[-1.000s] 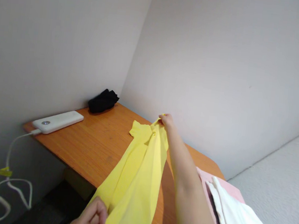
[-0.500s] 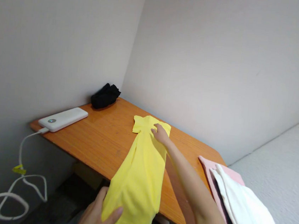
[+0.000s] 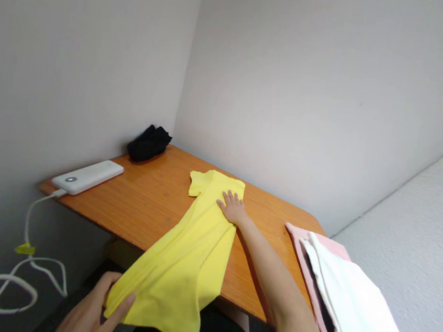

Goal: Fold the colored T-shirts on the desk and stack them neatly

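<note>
A yellow shirt [image 3: 194, 237] lies lengthwise on the orange wooden table [image 3: 149, 206], its lower part hanging over the near edge. My right hand [image 3: 232, 207] rests flat on the shirt near its collar end, fingers spread, so it is open. My left hand [image 3: 93, 313] is below the table edge and pinches the shirt's lower left corner between thumb and fingers.
A white power bank [image 3: 88, 176] with a white cable [image 3: 20, 271] lies at the table's left end. A black bundle of cloth [image 3: 147, 143] sits in the far corner. Pink and white folded garments [image 3: 345, 300] lie at the right. Walls close in behind and left.
The shirt went from held up to laid flat on the table. My right hand let go of the collar and now presses flat. My left hand drew the hem out to the left.
</note>
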Demonstrator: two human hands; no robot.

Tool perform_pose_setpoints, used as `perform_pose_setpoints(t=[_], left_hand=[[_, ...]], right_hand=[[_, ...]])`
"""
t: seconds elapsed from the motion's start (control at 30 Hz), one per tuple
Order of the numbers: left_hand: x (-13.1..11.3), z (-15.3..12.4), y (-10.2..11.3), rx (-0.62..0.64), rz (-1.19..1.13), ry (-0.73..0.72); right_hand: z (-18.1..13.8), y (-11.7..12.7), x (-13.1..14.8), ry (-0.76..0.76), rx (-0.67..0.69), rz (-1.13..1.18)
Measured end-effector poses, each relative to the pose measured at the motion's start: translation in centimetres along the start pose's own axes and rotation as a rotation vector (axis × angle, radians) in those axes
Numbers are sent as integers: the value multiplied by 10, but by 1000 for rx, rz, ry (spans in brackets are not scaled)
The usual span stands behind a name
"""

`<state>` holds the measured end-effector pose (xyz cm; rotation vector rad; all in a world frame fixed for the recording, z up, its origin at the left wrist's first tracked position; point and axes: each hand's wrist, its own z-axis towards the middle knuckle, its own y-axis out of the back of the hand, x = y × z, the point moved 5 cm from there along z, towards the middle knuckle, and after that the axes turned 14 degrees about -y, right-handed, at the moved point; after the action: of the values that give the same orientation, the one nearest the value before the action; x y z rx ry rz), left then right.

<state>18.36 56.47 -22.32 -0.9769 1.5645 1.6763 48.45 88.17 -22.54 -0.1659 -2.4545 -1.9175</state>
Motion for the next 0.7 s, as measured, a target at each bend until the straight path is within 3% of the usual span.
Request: perform_pose_setpoints(t=[0.07,0.2,0.27,0.37,0.43,0.57,0.63,0.7], left_hand=[[-11,-2,4,-178,198,-158],[-27,-3,-4,-346,403,-321],[-25,-1,-10,-361,495,-317],[-21,4,-17,-262,544,-248],[-29,4,-14,-234,438,-231],[-56,4,4,-136,-79,-156],[-55,6,13,-100,-248,-44],[-39,10,19,-104,-247,29]], right_hand=[[0,0,0,-1,-3,-3],[0,0,-1,-5,-3,0],[-1,0,-1,-6,-2,3],[-2,1,-1,-6,-5,6],[-2,2,0,-4,-6,6],[-2,2,1,10,6,4],[-2,2,0,10,10,3],[-2,2,0,9,14,-1]])
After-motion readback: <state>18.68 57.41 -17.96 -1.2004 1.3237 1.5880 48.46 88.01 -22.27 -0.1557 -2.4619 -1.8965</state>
